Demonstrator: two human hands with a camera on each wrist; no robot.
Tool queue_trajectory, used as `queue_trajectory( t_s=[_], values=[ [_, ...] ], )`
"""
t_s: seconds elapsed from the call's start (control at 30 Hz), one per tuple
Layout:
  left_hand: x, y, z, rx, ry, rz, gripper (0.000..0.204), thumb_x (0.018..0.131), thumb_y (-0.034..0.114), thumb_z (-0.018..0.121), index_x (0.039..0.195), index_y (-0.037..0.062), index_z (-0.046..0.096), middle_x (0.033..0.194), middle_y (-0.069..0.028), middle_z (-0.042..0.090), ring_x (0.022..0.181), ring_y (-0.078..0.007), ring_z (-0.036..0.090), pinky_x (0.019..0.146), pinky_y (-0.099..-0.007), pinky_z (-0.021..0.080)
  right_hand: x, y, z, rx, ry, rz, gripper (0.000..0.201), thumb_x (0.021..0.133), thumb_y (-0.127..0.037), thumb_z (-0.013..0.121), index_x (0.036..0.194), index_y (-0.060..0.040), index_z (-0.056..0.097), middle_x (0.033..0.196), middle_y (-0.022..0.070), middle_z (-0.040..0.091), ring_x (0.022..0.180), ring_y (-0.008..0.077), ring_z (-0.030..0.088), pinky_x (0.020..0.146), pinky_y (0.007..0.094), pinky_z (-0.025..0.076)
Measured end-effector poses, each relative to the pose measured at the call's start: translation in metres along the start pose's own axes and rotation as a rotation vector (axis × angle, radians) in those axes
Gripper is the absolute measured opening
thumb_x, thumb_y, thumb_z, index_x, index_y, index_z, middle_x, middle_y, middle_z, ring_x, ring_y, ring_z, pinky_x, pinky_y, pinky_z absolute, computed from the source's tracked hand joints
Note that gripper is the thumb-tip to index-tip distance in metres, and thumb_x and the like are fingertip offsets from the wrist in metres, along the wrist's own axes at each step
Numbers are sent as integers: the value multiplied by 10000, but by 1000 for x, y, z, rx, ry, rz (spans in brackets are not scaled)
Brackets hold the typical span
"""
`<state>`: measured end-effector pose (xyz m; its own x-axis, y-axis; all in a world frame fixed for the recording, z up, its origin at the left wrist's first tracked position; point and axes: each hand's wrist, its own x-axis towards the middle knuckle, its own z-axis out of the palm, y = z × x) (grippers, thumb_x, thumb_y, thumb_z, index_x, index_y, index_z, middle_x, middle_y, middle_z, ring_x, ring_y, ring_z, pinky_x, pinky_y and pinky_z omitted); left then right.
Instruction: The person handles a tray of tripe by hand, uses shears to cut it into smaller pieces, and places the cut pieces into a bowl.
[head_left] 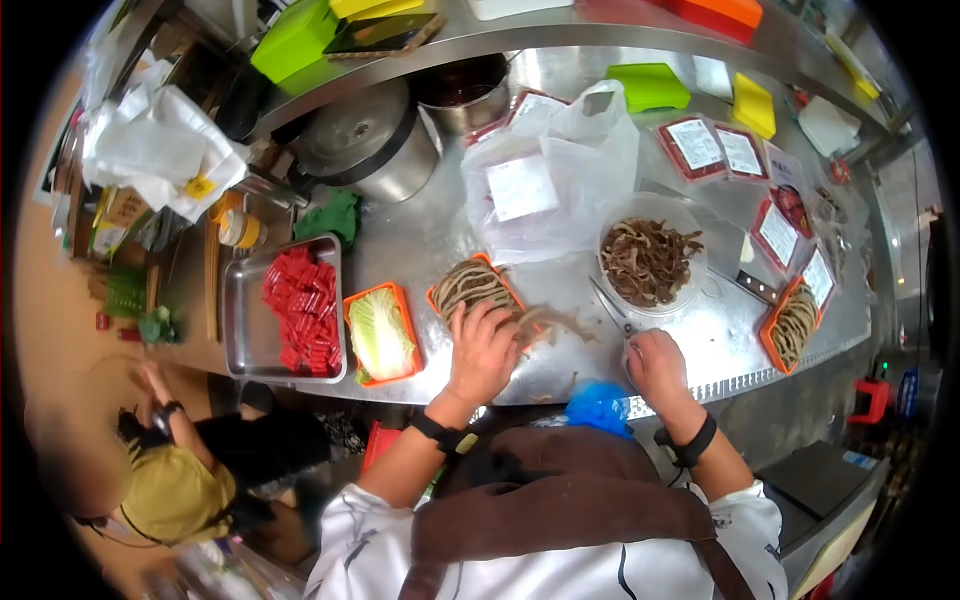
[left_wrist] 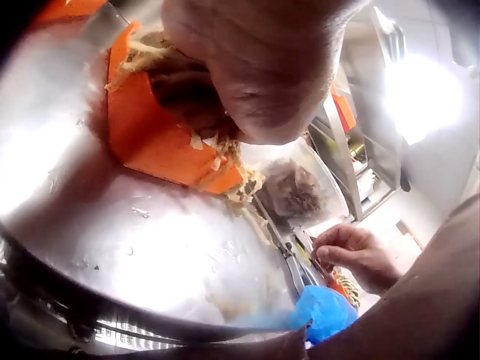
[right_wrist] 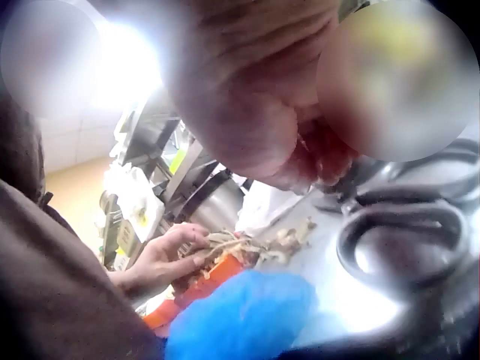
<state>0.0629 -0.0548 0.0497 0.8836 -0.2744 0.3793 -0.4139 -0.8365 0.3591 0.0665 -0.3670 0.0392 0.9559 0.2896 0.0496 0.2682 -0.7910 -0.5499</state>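
Note:
My left hand point(head_left: 484, 345) is over an orange tray point(left_wrist: 172, 142) of brown-and-cream ribbed strips point(head_left: 468, 284) that look like sliced tripe. Its fingers and thumb curl around some of them, as the right wrist view shows. Loose strips point(head_left: 565, 320) trail over the tray's right end onto the steel table. My right hand point(head_left: 656, 368) is near the table's front edge, thumb against curled fingers; I see nothing held in it. Beside it lie scissors point(head_left: 608, 304), their dark handles point(right_wrist: 405, 240) close to the fingers. Past them, a clear round tub point(head_left: 652, 250) contains darker strips.
Left of the strips stand an orange tray of cabbage point(head_left: 382, 335) and a metal pan point(head_left: 237, 310) of red packets. Behind are a lidded pot point(head_left: 365, 140) and a plastic bag point(head_left: 550, 170). A knife point(head_left: 755, 286) lies rightward. Another person point(head_left: 180, 480) is at left.

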Motion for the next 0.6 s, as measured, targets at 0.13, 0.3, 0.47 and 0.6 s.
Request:
queue_trajectory(
  t_s=[0.13,0.3,0.47,0.6],
  values=[
    [9,2,-1,-24,-25,32,332,793,92,744,1117,63,682,1227,-104,577,1285,-369,485,1135,-655,275,-21,0,3,-153,131,42,336,779,-43,708,1104,-6,627,1030,172,624,983,370,591,843,474,469],
    [15,-4,8,1,-40,19,278,776,91,765,1047,73,703,1198,-85,603,1288,-368,486,1149,-670,247,-23,4,19,-211,117,178,431,782,-31,660,1202,13,569,1058,209,613,1017,379,578,865,467,475],
    [13,-7,17,-7,-55,14,245,765,74,767,1003,72,709,1176,-77,615,1287,-355,495,1149,-667,252,-18,2,21,-35,30,294,490,776,-25,620,1252,52,536,979,236,648,889,420,629,798,489,533],
    [11,-11,19,-37,-22,29,240,758,70,775,989,67,709,1158,-70,628,1278,-351,507,1148,-664,257,-33,-16,2,539,-127,437,484,850,-57,664,1305,-14,505,879,147,660,797,243,649,733,367,523]
  ],
)
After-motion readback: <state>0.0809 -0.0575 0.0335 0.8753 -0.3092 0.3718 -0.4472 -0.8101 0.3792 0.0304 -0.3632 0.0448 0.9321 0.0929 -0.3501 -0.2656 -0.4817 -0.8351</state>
